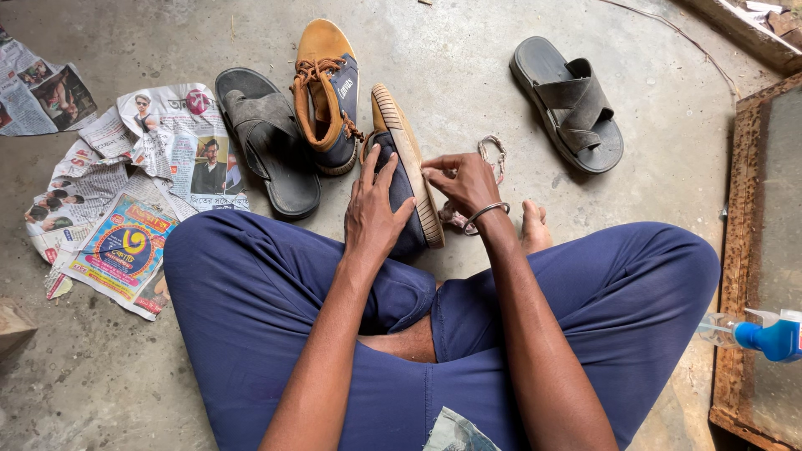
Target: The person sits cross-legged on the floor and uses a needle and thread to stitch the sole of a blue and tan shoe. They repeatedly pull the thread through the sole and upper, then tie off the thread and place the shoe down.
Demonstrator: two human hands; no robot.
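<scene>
I sit cross-legged on a concrete floor in blue trousers (251, 301). My left hand (373, 213) grips a navy and tan shoe (407, 171) that lies on its side against my knee, sole edge turned right. My right hand (462, 182), with a metal bangle on the wrist, presses its fingertips on the shoe's tan ribbed sole rim. The matching shoe (327, 96) with brown laces stands upright just beyond, to the left.
A dark sandal (269, 142) lies left of the shoes, its pair (570, 104) at the far right. Crumpled newspaper sheets (125, 184) cover the floor on the left. A rusty framed panel (756, 250) and a blue-capped bottle (764, 334) are at right.
</scene>
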